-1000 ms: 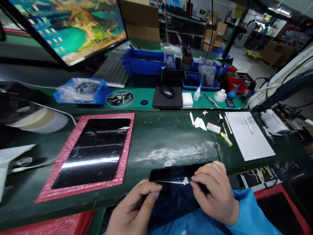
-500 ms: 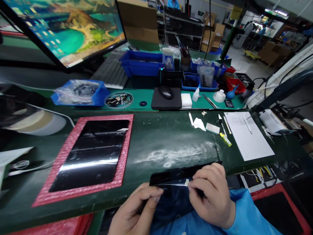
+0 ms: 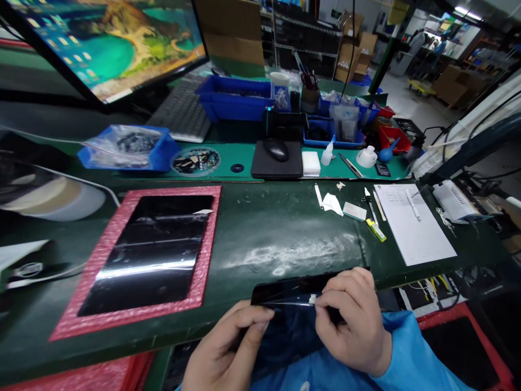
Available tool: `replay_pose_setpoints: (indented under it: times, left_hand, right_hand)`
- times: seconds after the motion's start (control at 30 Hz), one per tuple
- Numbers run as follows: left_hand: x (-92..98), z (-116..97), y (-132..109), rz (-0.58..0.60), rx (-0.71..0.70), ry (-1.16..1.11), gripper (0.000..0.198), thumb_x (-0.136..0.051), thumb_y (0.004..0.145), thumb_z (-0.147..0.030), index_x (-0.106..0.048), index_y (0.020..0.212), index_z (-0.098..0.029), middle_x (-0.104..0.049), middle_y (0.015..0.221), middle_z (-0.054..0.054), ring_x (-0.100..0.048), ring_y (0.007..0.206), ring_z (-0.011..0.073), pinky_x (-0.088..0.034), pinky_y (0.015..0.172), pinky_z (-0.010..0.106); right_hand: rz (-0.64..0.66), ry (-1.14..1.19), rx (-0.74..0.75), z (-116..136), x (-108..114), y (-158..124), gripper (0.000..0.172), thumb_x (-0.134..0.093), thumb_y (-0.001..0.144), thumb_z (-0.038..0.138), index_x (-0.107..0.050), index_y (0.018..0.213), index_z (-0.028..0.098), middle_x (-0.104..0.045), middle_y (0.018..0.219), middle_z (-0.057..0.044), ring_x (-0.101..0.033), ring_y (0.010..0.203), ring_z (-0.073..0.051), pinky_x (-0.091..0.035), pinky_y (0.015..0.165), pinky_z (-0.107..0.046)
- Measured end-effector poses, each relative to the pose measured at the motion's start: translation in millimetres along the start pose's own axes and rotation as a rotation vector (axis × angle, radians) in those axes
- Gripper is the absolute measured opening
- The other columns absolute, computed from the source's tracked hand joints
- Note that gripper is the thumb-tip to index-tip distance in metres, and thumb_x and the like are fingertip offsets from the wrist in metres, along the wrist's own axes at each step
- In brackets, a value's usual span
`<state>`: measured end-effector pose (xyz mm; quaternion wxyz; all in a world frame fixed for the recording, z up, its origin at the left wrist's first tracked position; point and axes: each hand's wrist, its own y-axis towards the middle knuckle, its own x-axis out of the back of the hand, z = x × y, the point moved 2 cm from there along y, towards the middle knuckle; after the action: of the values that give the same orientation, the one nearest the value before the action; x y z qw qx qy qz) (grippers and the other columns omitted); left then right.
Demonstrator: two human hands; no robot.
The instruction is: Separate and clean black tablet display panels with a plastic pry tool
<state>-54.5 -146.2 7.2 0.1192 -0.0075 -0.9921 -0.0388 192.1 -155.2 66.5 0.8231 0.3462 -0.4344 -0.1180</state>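
Both hands hold a glossy black glass panel (image 3: 285,296) at the front edge of the bench. My left hand (image 3: 228,347) grips its left part from below. My right hand (image 3: 350,326) pinches its right part, with the fingertips at a small white tab (image 3: 312,299). A thin clear film seems to lift from the panel there. The fingers and my blue sleeve (image 3: 415,353) hide the panel's lower and right parts. Farther off, a larger black panel (image 3: 146,244) lies on a pink bubble-wrap mat (image 3: 134,314).
The dark green bench (image 3: 285,239) carries a paper sheet (image 3: 411,222), a white pen, small tools and white scraps. Behind stand blue bins (image 3: 234,100), a mouse on a black pad (image 3: 277,160), a keyboard (image 3: 181,111) and a monitor (image 3: 106,46). A red-edged tray lies below right.
The hands and panel keep nearly the same hold. The white tab shows a little more between the right fingers, and the whole view has shifted slightly.
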Motion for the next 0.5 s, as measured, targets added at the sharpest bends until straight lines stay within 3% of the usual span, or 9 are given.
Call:
replay_pose_setpoints:
  times: [0.5]
  left_hand:
    - [-2.9,-9.2,5.4,-0.022,-0.006,0.006,0.033,-0.088,0.102,-0.061,-0.097,0.087,-0.033,-0.091,0.082,0.005,-0.088,0.069,0.0271,-0.075,0.066,0.028]
  right_hand:
    - [0.022,0.014,-0.021,-0.1,0.1,0.0,0.019,-0.071,0.099,0.008,-0.069,0.097,0.027,-0.079,0.083,0.003,-0.076,0.073,-0.018,-0.057,0.075,-0.041]
